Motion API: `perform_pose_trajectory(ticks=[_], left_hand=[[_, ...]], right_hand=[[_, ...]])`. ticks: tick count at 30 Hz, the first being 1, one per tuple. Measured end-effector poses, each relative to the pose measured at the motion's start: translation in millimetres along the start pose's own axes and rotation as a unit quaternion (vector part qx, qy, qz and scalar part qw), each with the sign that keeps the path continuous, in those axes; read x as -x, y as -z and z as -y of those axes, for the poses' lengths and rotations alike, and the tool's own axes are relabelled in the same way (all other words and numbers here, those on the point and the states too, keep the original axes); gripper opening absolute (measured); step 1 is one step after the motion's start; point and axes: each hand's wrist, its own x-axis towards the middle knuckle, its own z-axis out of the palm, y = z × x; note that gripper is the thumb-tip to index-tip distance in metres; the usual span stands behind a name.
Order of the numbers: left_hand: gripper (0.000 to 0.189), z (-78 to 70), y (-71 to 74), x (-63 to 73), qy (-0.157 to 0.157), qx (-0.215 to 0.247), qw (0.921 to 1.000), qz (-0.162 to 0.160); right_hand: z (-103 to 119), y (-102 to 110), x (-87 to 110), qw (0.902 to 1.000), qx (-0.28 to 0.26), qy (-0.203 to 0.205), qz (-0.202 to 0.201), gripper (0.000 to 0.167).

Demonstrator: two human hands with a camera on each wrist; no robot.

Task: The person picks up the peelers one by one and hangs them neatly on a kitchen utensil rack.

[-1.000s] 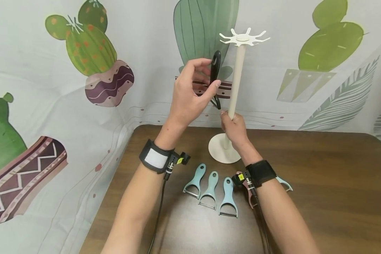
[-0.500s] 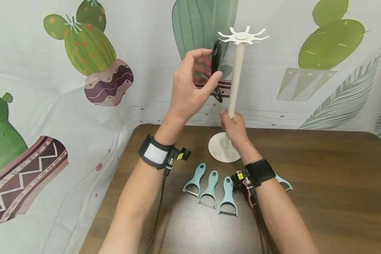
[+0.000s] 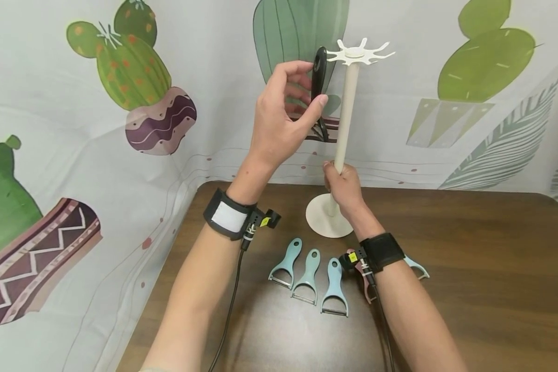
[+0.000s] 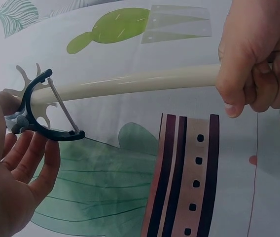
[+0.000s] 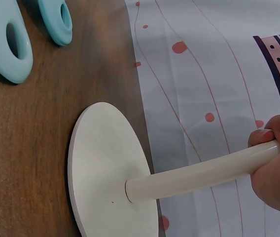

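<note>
A: Left grip?
B: Left hand point(image 3: 279, 111): pinched on the black peeler point(image 3: 320, 75) by its handle. Peeler near upright, held above the table point(image 3: 469, 248), handle end just beside a hook tip of the cream stand point(image 3: 346, 113). Contact with the hook: cannot tell.

A: Right grip?
B: Right hand point(image 3: 346, 188): wrapped round the stand's pole, low, above the round base point(image 3: 318, 219).

A: Handling estimate, peeler?
B: Light, I judge. Handle looks like stiff, smooth plastic, slightly glossy; could twist in a loose pinch. Unlikely to break. Metal blade point(image 4: 63, 105) across the fork: keep fingers off.

A: Best hold?
B: Mid-handle, from the sides, leaving the holed end free. Stand looks rigid; its pole is the sound place to grasp. Hooks point(image 3: 375, 53) are thin, probably the most fragile part.

A: Other specimens?
B: On the table, three blue-green peelers point(image 3: 335, 281) lie nearer the wearer than the base. A pink peeler point(image 3: 366, 292) and a pale-blue peeler point(image 3: 417, 267) are partly hidden by the right forearm point(image 3: 414, 305) and its strap point(image 3: 388, 251).

A: Brands, writing?
B: None seen on peelers or stand. Yellow stickers point(image 3: 264, 221) at the wrists; any print too small to read.
</note>
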Motion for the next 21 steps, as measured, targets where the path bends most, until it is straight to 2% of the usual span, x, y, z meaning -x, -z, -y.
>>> perform_pose_trajectory(ticks=[15, 21], left_hand=[[0.042, 2.0, -7.5, -3.5, 0.022, 0.011, 0.9995, 0.019], [0.042, 4.1, -9.5, -3.8, 0.028, 0.003, 0.9994, 0.021]], right_hand=[[-3.3, 1.4, -0.5, 0.9999, 0.002, 0.011, 0.005, 0.047], [-24.4, 3.1, -11.9, 0.9998, 0.002, 0.021, 0.007, 0.051]])
